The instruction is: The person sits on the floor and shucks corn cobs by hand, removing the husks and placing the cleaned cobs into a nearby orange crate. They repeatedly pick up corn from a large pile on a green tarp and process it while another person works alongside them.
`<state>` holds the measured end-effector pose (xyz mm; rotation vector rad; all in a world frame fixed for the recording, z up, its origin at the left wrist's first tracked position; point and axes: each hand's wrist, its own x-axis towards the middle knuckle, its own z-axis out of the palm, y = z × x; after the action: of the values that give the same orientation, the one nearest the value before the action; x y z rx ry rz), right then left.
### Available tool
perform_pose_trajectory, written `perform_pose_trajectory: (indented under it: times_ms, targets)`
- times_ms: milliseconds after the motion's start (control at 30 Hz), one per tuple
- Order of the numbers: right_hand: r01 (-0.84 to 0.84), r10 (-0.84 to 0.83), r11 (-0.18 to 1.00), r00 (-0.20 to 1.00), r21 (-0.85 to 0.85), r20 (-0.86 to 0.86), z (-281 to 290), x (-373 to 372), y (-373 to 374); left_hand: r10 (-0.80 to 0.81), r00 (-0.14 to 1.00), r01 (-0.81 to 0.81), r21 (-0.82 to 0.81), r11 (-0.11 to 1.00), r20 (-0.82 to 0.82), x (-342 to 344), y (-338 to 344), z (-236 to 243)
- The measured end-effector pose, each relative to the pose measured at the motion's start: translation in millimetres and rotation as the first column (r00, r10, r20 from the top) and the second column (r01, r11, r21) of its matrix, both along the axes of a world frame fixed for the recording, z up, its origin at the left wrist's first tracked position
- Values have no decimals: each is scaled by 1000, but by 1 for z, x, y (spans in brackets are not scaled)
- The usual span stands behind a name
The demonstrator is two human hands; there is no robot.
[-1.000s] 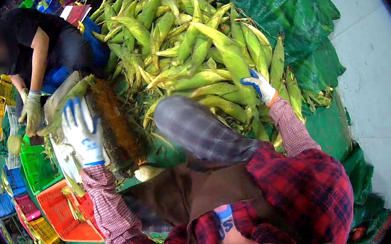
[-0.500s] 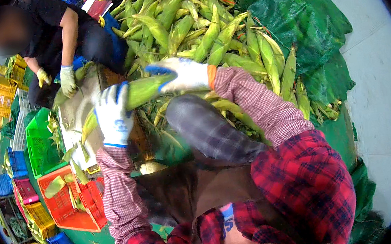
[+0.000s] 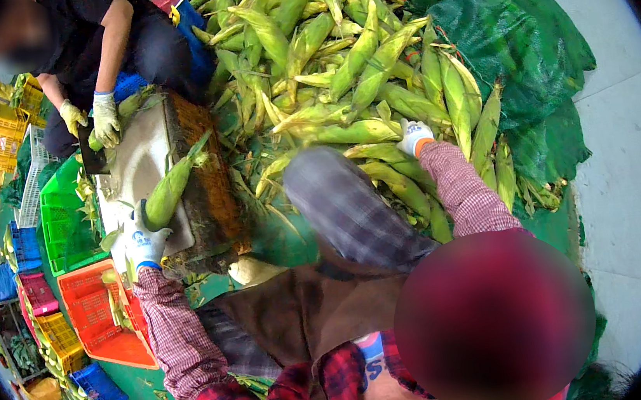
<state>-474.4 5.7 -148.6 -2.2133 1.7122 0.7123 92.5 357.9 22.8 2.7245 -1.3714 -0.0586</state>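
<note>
My left hand [image 3: 145, 240], in a white and blue glove, is closed round the butt of a green ear of corn [image 3: 169, 191]. The ear slants over the worn pale board [image 3: 130, 173] on the block, its silk end pointing away from me. Off to the right, my right hand [image 3: 414, 137], gloved alike, grips the near end of another husked-in ear [image 3: 356, 132] in the corn pile [image 3: 303, 38]; its fingertips are partly hidden. Across the board, a co-worker's gloved hand [image 3: 104, 121] rests on an ear at the far edge.
Left of the block stand a green crate [image 3: 65, 227] and a red crate [image 3: 98, 309] with husk scraps inside. Green mesh sacks [image 3: 515, 47] lie at the right of the pile. My raised knee [image 3: 335, 190] sits between block and pile. Several coloured crates line the far left.
My right hand has let go of the ear both hands held and reached right to the pile. My left hand has drawn that ear nearer, left and down, over the board.
</note>
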Motion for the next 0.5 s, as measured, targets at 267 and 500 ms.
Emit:
perform_pose_trajectory:
  times_ms: [267, 500]
  targets:
    - [-24, 17, 999, 962, 24, 272, 57, -5, 27, 46, 992, -50, -37, 998, -114, 12, -1, -7]
    - [77, -463, 865, 505, 496, 728, 82, -69, 54, -66, 985, 87, -129, 988, 157, 21, -8, -1]
